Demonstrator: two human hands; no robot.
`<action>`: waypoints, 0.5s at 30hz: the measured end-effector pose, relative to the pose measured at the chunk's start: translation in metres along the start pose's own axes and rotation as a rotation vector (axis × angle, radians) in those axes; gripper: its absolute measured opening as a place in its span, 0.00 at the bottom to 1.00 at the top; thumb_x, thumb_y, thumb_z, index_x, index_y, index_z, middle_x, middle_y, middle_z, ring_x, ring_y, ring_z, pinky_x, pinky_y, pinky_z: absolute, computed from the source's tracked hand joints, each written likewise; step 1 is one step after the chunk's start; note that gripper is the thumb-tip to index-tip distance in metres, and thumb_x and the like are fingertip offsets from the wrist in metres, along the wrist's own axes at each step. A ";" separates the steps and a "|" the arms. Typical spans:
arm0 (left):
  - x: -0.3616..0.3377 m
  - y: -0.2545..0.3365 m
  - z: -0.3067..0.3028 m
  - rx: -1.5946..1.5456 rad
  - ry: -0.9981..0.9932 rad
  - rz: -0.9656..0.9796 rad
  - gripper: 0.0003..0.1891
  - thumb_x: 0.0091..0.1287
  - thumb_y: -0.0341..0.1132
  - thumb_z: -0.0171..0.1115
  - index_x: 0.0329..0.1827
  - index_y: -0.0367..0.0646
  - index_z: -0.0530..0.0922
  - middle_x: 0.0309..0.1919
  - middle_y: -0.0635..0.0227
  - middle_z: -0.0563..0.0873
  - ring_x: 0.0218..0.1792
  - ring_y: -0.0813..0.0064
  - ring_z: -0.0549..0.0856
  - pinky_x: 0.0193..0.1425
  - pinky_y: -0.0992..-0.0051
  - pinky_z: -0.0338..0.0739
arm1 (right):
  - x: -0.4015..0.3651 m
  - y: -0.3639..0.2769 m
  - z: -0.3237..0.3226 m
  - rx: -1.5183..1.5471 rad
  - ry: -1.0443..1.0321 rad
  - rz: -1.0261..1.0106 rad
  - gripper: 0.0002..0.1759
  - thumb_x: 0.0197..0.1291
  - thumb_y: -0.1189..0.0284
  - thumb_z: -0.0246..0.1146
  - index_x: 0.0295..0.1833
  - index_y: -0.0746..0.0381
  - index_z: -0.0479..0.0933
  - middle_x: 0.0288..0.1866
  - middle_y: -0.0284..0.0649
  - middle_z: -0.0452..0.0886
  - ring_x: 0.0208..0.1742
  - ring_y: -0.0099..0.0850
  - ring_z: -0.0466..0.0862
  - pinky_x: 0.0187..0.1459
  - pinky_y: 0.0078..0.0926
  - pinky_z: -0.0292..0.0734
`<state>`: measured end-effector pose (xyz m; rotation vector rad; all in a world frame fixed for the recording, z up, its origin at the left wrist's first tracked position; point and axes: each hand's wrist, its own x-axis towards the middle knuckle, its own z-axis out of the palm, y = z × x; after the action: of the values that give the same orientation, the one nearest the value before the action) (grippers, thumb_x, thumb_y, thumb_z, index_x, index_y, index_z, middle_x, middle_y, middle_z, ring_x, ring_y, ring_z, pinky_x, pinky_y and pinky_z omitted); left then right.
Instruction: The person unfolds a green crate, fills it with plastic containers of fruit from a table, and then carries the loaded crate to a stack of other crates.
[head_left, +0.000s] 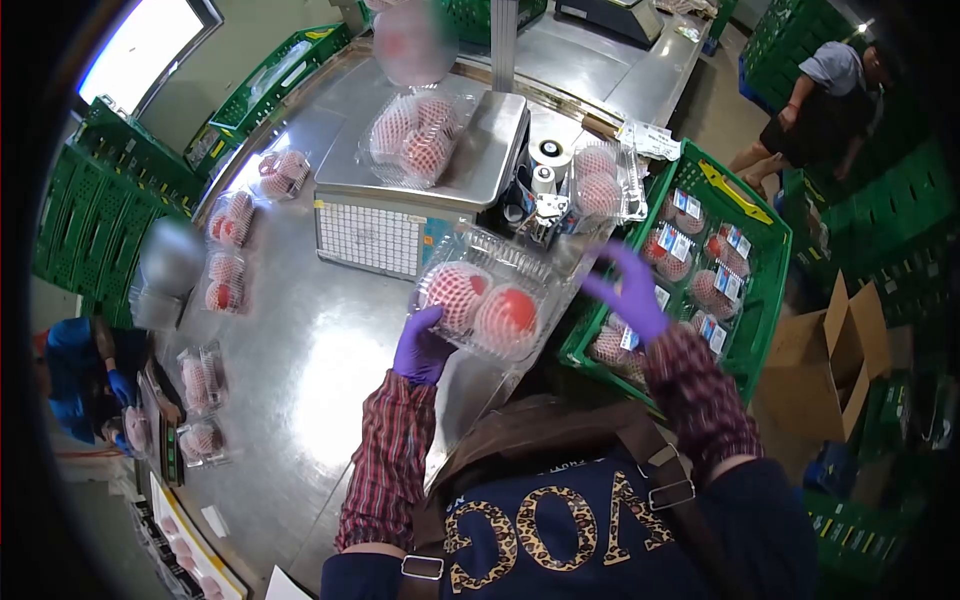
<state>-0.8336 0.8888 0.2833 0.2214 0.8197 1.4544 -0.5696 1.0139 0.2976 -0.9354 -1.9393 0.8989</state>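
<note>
My left hand (424, 350), in a purple glove, grips the lower left edge of a clear plastic pack (490, 295) with two red fruits in white foam nets. The pack's lid stands raised on its far side. At the pack's right, my right hand (630, 290), also gloved in purple, has its thumb and fingers bent near the lid's edge; it is blurred, and whether it touches the lid is unclear. Beyond the pack, a scale (420, 190) bears another fruit pack (420, 138). A label printer (545, 210) with white rolls stands beside the scale, and a further pack (600, 180) lies right of it.
At my right, a green crate (778, 290) holds several labelled packs. More packs (225, 280) line the metal table's (290, 370) left side. An open cardboard box (825, 350) stands beyond the crate. A person (85, 380) in blue gloves is at the left; another person (820, 100) is at the upper right.
</note>
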 end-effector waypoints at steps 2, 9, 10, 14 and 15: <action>-0.008 -0.004 -0.007 -0.006 -0.027 -0.014 0.30 0.53 0.36 0.57 0.61 0.44 0.61 0.54 0.61 0.72 0.54 0.63 0.73 0.57 0.58 0.68 | 0.040 0.032 -0.004 -0.595 0.130 -0.135 0.25 0.46 0.61 0.65 0.50 0.58 0.72 0.50 0.38 0.75 0.49 0.39 0.71 0.50 0.37 0.66; -0.017 -0.023 0.016 0.189 0.059 0.274 0.36 0.50 0.28 0.58 0.65 0.47 0.56 0.53 0.60 0.71 0.53 0.65 0.75 0.51 0.67 0.76 | 0.023 -0.007 0.015 0.355 0.009 0.283 0.11 0.48 0.67 0.66 0.34 0.62 0.79 0.27 0.39 0.79 0.28 0.33 0.75 0.35 0.32 0.71; -0.013 -0.022 0.025 0.198 0.061 0.287 0.36 0.50 0.27 0.58 0.65 0.45 0.55 0.53 0.60 0.71 0.52 0.66 0.75 0.52 0.69 0.75 | 0.018 -0.033 0.024 0.408 -0.020 0.248 0.12 0.47 0.67 0.68 0.34 0.63 0.78 0.28 0.38 0.79 0.30 0.30 0.76 0.37 0.32 0.71; -0.006 -0.036 0.050 0.071 0.053 0.292 0.37 0.50 0.25 0.59 0.65 0.43 0.54 0.52 0.59 0.71 0.51 0.67 0.75 0.53 0.70 0.75 | 0.001 -0.055 0.028 -0.117 0.150 0.043 0.21 0.43 0.66 0.70 0.43 0.63 0.76 0.40 0.37 0.79 0.42 0.29 0.77 0.48 0.31 0.71; -0.005 -0.039 0.054 0.048 0.048 0.299 0.38 0.50 0.25 0.59 0.66 0.42 0.52 0.52 0.58 0.71 0.51 0.66 0.75 0.54 0.69 0.74 | -0.007 -0.043 0.028 0.068 0.263 0.074 0.22 0.45 0.66 0.69 0.46 0.64 0.74 0.41 0.39 0.78 0.44 0.31 0.77 0.48 0.32 0.71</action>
<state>-0.7692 0.8969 0.3002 0.3580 0.8883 1.7264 -0.6031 0.9805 0.3187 -1.0356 -1.6515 0.8327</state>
